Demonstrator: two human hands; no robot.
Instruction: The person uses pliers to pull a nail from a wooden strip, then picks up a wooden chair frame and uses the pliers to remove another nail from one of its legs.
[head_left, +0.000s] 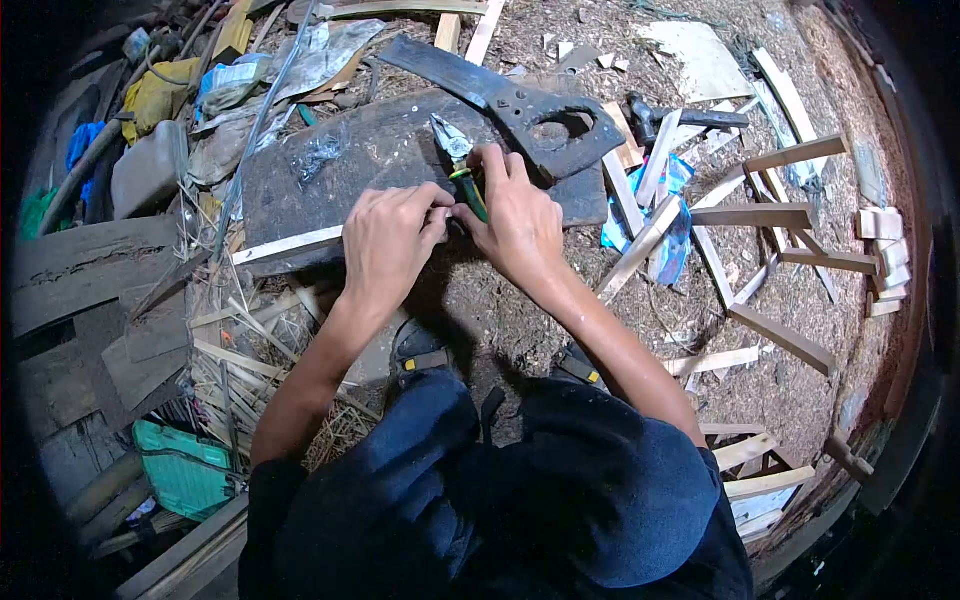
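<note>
My right hand (522, 217) is closed around the green handles of a pair of pliers (456, 148), whose metal jaws point away from me over a dark wooden board (385, 160). The fingers of my left hand (385, 238) are pinched together close to my right thumb, at the board's near edge. Whatever lies between those fingertips is too small and hidden to make out. A pale wooden strip (290, 245) runs along the near edge and disappears behind my left hand. Beyond my right hand, a handsaw (500, 100) rests on the board with its handle toward the right.
A hammer (690, 118) lies right of the saw among wood offcuts. Joined wooden slats (770, 215) stand farther right on the shaving-covered ground. At lower left is a green plastic case (185, 468); a whitish jug (150, 172) and old planks (90, 270) lie on the left.
</note>
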